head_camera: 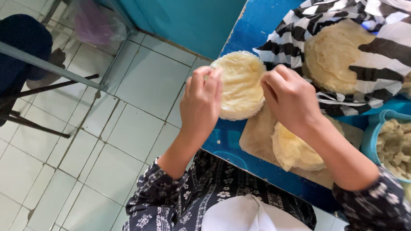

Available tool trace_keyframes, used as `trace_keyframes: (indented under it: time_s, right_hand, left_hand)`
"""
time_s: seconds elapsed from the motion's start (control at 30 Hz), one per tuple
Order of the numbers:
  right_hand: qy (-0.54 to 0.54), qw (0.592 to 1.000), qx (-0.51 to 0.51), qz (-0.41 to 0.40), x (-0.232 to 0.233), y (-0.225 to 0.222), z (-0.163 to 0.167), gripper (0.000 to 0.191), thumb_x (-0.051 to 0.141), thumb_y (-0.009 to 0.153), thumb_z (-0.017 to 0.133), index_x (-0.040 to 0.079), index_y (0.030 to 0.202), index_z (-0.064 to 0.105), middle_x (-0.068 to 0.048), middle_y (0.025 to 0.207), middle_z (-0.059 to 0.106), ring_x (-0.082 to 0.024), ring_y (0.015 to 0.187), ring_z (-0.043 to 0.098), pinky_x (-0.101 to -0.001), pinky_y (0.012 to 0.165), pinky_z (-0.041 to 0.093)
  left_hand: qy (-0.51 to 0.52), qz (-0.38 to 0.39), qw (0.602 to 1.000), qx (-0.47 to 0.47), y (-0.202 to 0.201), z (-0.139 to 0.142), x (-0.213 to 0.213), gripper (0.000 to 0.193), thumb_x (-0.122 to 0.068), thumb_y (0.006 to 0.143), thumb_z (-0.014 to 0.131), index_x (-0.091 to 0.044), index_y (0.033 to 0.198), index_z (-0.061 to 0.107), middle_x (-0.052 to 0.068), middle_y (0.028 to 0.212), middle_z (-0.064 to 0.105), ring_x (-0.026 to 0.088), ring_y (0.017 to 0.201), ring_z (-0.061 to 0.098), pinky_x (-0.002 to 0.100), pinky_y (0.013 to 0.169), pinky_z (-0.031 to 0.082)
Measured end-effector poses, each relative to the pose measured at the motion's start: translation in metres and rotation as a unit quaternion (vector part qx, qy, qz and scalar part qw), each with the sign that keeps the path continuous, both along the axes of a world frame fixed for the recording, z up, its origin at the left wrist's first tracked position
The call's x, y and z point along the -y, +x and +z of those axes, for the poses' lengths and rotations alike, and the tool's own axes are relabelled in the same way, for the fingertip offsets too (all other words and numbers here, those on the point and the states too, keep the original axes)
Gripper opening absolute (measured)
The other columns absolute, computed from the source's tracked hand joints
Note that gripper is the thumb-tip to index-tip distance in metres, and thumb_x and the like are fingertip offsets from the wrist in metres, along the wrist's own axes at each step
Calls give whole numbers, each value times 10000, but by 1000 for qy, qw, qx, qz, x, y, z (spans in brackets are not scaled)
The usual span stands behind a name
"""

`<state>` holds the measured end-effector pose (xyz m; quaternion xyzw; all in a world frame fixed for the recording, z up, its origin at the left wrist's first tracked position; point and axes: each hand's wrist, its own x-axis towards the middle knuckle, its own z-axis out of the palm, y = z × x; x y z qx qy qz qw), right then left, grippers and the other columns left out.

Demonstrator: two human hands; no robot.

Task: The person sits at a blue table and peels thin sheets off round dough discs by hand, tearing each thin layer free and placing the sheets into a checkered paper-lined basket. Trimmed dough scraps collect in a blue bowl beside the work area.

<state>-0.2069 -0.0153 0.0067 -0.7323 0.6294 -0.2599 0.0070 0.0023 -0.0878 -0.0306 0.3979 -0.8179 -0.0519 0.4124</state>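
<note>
Fingers: the left hand (200, 103) has its fingers (207, 79) curled together over the left rim of a pale yellow, round, thin dough wrapper (239, 84); the right hand (291, 100) has its fingers (271, 79) pinched shut on the right rim of the same wrapper.
Wrapper position: it is held between the two hands, lifted above the left edge of the blue surface (250, 32), partly overhanging the tiled floor (132, 125). It is roughly circular, so no long axis shows; its face tilts toward the camera.
Nearer hand: both touch it, one on each side; neither is closer.
Beneath: a light wooden cutting board (254, 138) lies on the surface just below the hands, with a stack of more pale wrappers (294, 153) on it, under the right wrist.
Far right: a black-and-white striped plastic bag (379, 50) holding another round stack of wrappers (332, 54).
Right: a blue plastic bowl (372, 137) of lumpy pale filling (403, 146), just beside the board.
Edges and room: the surface's left edge runs just under the wrapper; open floor lies left, while the bag, bowl and board crowd the right.
</note>
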Motion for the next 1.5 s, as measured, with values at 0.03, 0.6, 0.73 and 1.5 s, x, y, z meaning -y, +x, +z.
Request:
trace_keyframes:
  time_s: [0.03,0.6,0.73,1.5]
  right_hand:
    - [54,998,9,6,-11,-6,9,71,68,977,674,54,979,604,-116,942,595,-346,867,628,-441,712,506]
    - [141,983,-102,55,-78,-64,11,311,-31,677,684,60,975,696,-102,1068,668,-335,1072,604,-447,909,489]
    - [118,991,-43,46,-87,-64,27,187,41,749,735,50,922,664,-113,1057,650,-339,1077,599,-456,941,488]
    - [-60,962,241,116,13,-45,40,85,-4,1062,708,33,1134,734,-55,1141,699,-136,1022,637,-275,864,534]
  left_hand:
    - [-2,-21,1000,-2,-1,4,-4,248,-129,992,702,-105,1230,639,74,1138,603,296,924,672,404,763,557]
    - [299,-285,905,-101,-69,-8,-82,132,-130,988,691,-79,1109,684,60,997,664,213,811,706,328,717,572]
    - [263,-342,897,-93,-73,-3,-84,314,-224,919,772,-43,1154,670,106,1071,667,264,908,703,348,771,566]
    - [124,-274,939,-170,14,34,41,212,-49,1008,692,-109,1211,699,75,1137,724,241,1046,736,315,881,608]
